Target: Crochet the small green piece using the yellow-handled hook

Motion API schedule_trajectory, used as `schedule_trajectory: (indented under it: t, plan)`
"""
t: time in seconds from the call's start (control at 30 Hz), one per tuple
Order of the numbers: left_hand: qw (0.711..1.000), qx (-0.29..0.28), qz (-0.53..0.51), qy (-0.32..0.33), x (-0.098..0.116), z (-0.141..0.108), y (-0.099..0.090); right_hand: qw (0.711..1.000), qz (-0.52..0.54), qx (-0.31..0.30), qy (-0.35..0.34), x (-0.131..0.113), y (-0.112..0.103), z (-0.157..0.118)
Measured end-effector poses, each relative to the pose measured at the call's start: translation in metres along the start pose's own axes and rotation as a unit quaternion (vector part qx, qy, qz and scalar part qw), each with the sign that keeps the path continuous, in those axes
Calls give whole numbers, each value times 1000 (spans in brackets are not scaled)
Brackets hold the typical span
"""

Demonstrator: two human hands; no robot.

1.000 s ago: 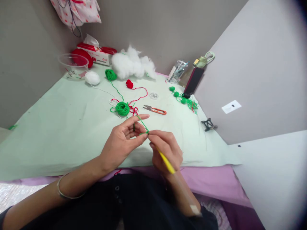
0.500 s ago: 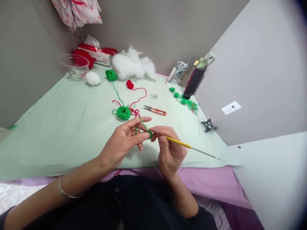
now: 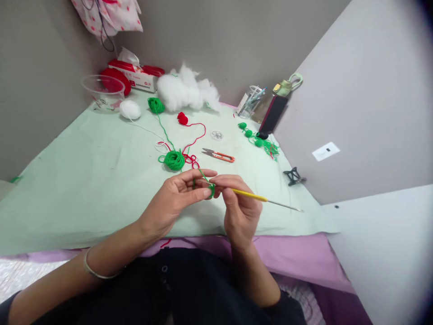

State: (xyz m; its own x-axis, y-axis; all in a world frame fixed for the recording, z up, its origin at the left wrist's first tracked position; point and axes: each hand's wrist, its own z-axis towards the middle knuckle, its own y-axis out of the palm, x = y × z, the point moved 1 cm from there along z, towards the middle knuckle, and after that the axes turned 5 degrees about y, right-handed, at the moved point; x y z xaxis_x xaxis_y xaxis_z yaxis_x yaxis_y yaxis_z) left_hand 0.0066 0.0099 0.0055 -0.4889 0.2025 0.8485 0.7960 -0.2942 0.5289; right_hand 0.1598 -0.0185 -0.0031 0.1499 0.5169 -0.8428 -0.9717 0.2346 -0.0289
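Observation:
Between the thumb and fingers of my left hand (image 3: pixel 179 194) is a small green crochet piece (image 3: pixel 212 190), partly hidden by the fingertips. Green yarn runs up from it over my raised left index finger. My right hand (image 3: pixel 241 203) grips a crochet hook (image 3: pixel 248 194) by its yellow handle. One metal end of the hook is at the green piece; the other points right over the table. Just beyond my hands lies a wound green yarn bundle (image 3: pixel 174 160), with loose red yarn (image 3: pixel 191 160) beside it.
Thread snips (image 3: pixel 218 155) lie past my hands, near a small clear round case (image 3: pixel 217 135). Farther back are a red yarn ball (image 3: pixel 182 118), white stuffing (image 3: pixel 187 90), a white ball (image 3: pixel 130 109) and a plastic tub (image 3: pixel 103 90). Small green pieces (image 3: pixel 259 142) and a phone (image 3: pixel 274 115) stand right.
The crochet hook has tilted flatter, its free end shifting left and up. My right hand has shifted slightly, and more of the green piece shows at my left fingertips.

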Motion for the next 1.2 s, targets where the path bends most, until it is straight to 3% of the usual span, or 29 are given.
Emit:
schedule_trajectory:
  t: [0.23,0.37,0.47,0.67,0.87,1.07,1.2]
  plan:
    - [999,0,37,31,1,-3,-2,994,81,5,78,7,-3,-1]
    - [997,-9,59,41,2,-3,-4,985,149,5,86,7,-4,2]
    - [996,-9,76,37,3,-4,-4,988,132,-3,83,3,-6,1]
    - [995,-6,89,53,1,-5,-5,1000,3,-10,-28,-4,-8,-7]
    - [993,1,103,58,2,-4,-4,976,-113,-25,-186,-4,-5,-10]
    - [990,40,115,68,4,-8,0,964,-172,-23,-200,1,-6,-11]
    - [1000,9,13,5,0,-5,0,923,-288,1,-254,10,-2,-18]
